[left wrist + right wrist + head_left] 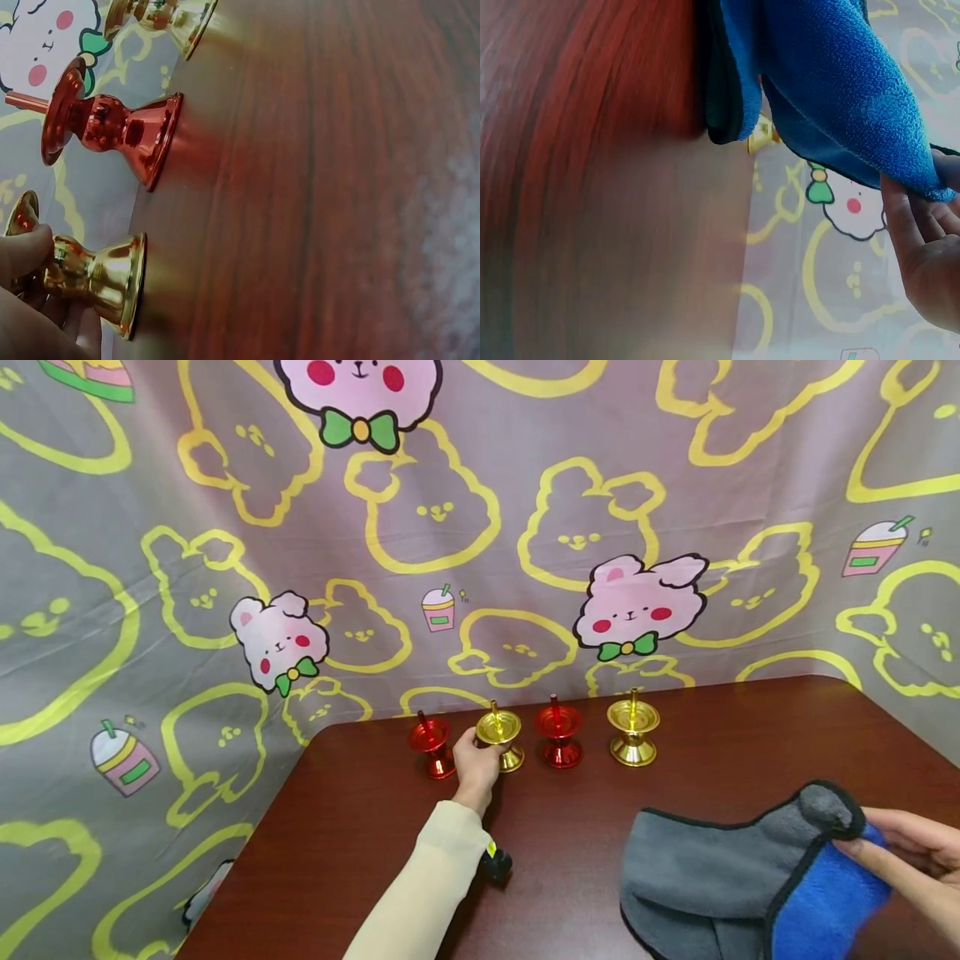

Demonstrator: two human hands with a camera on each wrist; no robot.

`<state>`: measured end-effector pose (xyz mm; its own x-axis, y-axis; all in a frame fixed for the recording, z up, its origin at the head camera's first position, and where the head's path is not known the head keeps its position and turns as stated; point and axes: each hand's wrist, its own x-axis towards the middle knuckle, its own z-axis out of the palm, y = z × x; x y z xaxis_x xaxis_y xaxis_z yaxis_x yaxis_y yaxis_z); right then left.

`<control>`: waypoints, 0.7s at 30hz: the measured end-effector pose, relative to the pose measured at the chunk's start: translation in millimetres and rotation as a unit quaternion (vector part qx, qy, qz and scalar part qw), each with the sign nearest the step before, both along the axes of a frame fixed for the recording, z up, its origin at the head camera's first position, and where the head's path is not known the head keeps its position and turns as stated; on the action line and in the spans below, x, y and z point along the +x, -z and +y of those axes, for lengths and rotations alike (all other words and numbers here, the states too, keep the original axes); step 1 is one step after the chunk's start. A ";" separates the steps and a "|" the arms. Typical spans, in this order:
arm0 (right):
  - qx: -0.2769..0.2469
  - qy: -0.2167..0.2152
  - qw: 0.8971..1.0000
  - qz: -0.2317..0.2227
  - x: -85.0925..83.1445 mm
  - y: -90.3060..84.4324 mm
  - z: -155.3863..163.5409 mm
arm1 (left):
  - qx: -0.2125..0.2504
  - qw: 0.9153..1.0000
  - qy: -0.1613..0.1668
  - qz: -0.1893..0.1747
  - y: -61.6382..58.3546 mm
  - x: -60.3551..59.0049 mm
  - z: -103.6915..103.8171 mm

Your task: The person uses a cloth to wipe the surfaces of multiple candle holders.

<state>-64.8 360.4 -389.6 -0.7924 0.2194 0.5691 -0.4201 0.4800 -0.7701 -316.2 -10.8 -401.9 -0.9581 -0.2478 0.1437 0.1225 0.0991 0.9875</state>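
Note:
My left hand (477, 768) grips a shiny gold candle holder (512, 757) around its narrow middle, just under the dish; its flared base (116, 281) points down at the tabletop in the left wrist view. On either side of it stand a red candle holder (439, 767) at the left and another red candle holder (560, 752) at the right. At the lower right, my right hand (918, 852) pinches a two-sided cloth (697, 868) by one corner. One face is grey, the other a fluffy blue (840, 82), with a dark edging; the cloth hangs in loose folds.
A second gold candle holder (633, 747) stands upright at the right end of the row. All of them are near the back edge of the dark brown wooden table (360, 827). Behind rises a grey curtain (517, 585) printed with cartoon bunnies, also along both sides.

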 end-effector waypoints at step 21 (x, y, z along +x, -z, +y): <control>-0.005 0.028 0.999 -0.025 7.3 -1.4 11.7 | 0.037 0.999 0.006 -0.027 -5.3 46.1 2.7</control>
<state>-57.5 372.1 -388.2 -0.8058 0.2698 0.5271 -0.3541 0.4940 -0.7941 -270.2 -8.1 -396.6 -0.9668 -0.2446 0.0737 0.0696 0.0254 0.9973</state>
